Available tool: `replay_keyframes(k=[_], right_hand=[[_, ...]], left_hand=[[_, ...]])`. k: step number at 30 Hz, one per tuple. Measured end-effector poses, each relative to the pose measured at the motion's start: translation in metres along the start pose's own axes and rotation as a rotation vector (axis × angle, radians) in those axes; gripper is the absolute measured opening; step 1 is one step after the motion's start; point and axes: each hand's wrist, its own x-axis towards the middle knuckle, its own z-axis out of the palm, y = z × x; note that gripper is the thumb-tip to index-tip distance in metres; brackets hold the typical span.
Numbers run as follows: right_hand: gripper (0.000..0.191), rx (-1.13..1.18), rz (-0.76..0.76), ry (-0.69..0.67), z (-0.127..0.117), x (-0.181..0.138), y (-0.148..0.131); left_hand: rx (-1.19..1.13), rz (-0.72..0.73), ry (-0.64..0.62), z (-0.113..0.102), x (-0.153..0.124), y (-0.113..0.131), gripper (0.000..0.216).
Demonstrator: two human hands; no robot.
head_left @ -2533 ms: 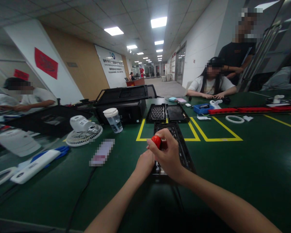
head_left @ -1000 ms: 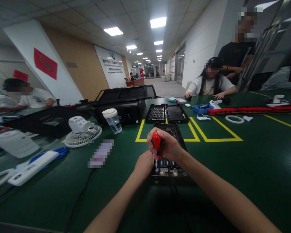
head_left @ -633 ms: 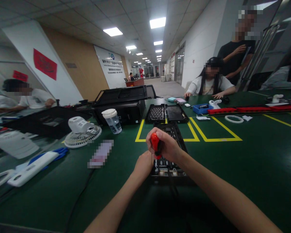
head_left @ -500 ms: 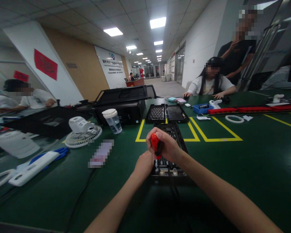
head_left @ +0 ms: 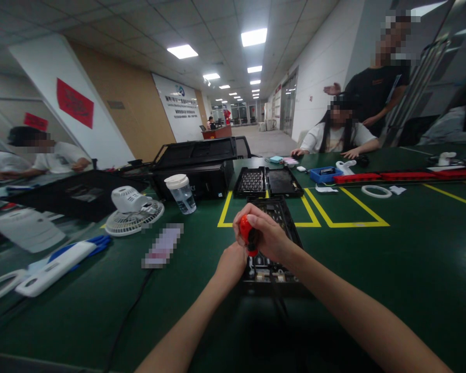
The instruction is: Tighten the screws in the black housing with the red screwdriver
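Observation:
My right hand [head_left: 266,237] is wrapped round a red-handled screwdriver [head_left: 246,231], held upright over the near end of a long black tray-like unit [head_left: 274,207] lying on the green table [head_left: 373,269]. Just left of the tool, my left hand [head_left: 230,261] is curled against the unit's near left edge; what its fingers hold is hidden. The screwdriver's tip is out of sight behind my hands.
Two black trays [head_left: 266,181] lie beyond the unit, a black case [head_left: 196,166] behind a clear lidded cup [head_left: 181,193] and a small white fan [head_left: 133,210] at left. Yellow floor-tape lines [head_left: 345,210] mark the table. Other people sit and stand at the far right and left.
My right hand with the screwdriver shifted slightly lower and closer to the unit. The standing person at the far right raised and stretched out an arm.

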Motion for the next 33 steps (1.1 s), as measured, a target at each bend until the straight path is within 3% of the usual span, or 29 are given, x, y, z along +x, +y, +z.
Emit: replay_keyframes(k=[33], right_hand=[[0.013, -0.105, -0.023, 0.056, 0.003, -0.005, -0.002]], left_hand=[[-0.039, 0.005, -0.022, -0.004, -0.001, 0.002, 0.028]])
